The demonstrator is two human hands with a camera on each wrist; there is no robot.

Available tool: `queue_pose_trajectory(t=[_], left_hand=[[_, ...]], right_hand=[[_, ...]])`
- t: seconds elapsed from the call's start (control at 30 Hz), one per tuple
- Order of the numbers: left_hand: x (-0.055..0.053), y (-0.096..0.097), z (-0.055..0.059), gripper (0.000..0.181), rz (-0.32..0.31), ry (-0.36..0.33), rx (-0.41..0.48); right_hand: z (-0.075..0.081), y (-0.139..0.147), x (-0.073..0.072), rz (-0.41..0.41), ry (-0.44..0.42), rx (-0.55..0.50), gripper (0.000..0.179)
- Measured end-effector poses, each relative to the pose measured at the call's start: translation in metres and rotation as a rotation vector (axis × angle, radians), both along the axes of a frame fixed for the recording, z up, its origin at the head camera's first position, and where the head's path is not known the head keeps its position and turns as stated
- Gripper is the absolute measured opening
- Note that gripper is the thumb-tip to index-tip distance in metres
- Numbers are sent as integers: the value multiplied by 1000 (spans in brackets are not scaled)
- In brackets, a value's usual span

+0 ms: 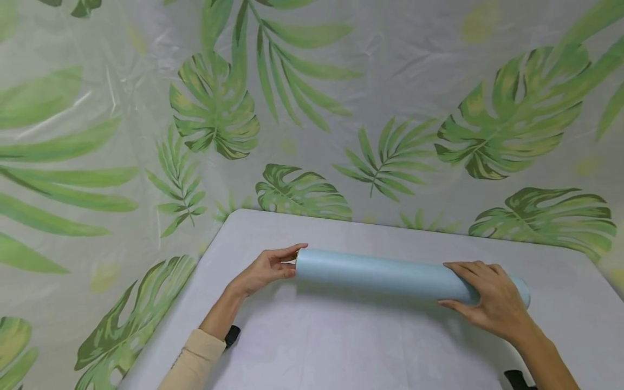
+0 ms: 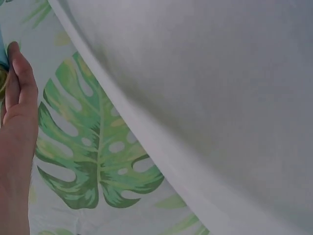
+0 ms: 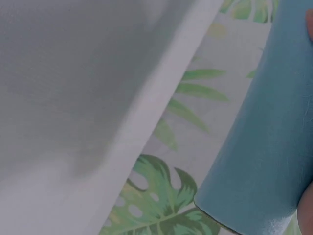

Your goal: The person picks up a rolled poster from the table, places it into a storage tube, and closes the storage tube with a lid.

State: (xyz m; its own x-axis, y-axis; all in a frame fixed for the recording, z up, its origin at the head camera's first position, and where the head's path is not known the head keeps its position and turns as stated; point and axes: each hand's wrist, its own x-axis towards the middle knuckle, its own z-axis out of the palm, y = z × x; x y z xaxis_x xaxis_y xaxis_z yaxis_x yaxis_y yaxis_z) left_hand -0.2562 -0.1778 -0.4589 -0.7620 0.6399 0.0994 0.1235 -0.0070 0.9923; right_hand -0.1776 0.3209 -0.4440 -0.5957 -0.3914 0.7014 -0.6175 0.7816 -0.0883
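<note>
A long light blue roll (image 1: 370, 273) is held across the far half of the white table, its right end slightly lower than its left in the head view. My left hand (image 1: 263, 271) holds the left end, with fingers at the top of the rim and the thumb lower down. Close to the right end, my right hand (image 1: 494, 298) grips the roll from the near side, fingers over it and thumb beneath. The left wrist view catches the left hand (image 2: 22, 103) beside a yellowish ring at the roll's end. Blue surface (image 3: 254, 132) fills the right wrist view's right side.
The white-covered table (image 1: 341, 341) has rounded far corners. Behind and beside it hangs a pale sheet (image 1: 390, 70) printed with green leaves. A black band (image 1: 232, 336) sits at the left wrist, and a black piece (image 1: 517, 379) shows by the right forearm.
</note>
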Motion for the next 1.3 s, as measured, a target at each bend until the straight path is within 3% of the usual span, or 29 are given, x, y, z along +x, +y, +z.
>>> queue_pose_trajectory(t=[0.1, 0.43, 0.73, 0.97, 1.3], left_hand=[[0, -1, 0, 66, -6, 10, 0], [-2, -11, 1, 64, 62, 30, -44], [2, -13, 6, 64, 57, 174, -122], [5, -5, 3, 62, 92, 242, -99], [10, 3, -2, 64, 130, 275, -73]], right_hand=[[-2, 0, 0, -14, -11, 5, 84], [-7, -2, 1, -51, -69, 8, 82], [-12, -5, 4, -55, -141, -6, 83], [-6, -1, 7, -47, -120, -21, 83], [-7, 1, 6, 8, -65, -44, 81]])
